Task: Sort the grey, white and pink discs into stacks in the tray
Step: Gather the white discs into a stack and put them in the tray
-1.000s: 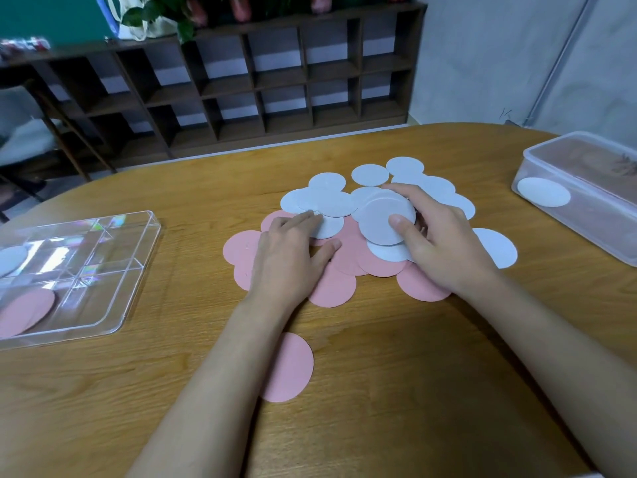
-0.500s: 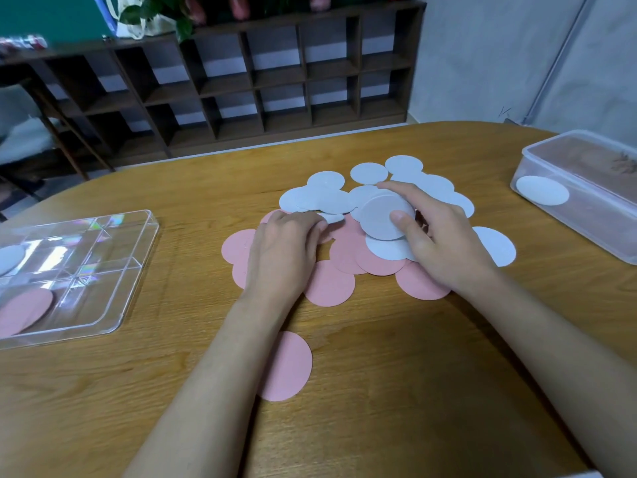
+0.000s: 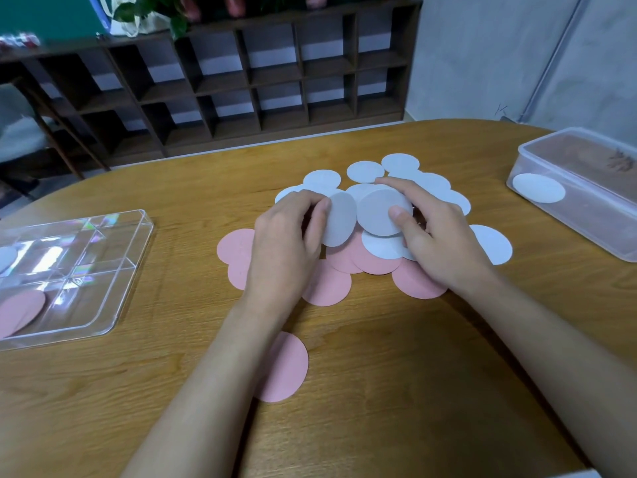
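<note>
A heap of pale and pink discs lies at the table's middle. My left hand (image 3: 286,243) pinches a grey disc (image 3: 339,219), tilted up off the heap. My right hand (image 3: 434,232) grips a small stack of grey discs (image 3: 381,213) between thumb and fingers, right beside the left one. White discs (image 3: 365,171) spread behind the hands, pink discs (image 3: 327,282) in front and partly under them. One pink disc (image 3: 286,367) lies alone, half hidden by my left forearm. The clear tray (image 3: 103,270) at the left holds a pink disc (image 3: 19,312) and a pale disc (image 3: 7,258).
A lidded clear plastic box (image 3: 586,215) with a white disc (image 3: 538,188) on its side stands at the right edge of the wooden table (image 3: 396,374). A dark cubby shelf (image 3: 241,81) runs behind the table. A chair stands at the far left.
My left hand went from lying flat on the heap to curling around a grey disc and lifting it on edge toward the stack in my right hand, which stayed nearly still.
</note>
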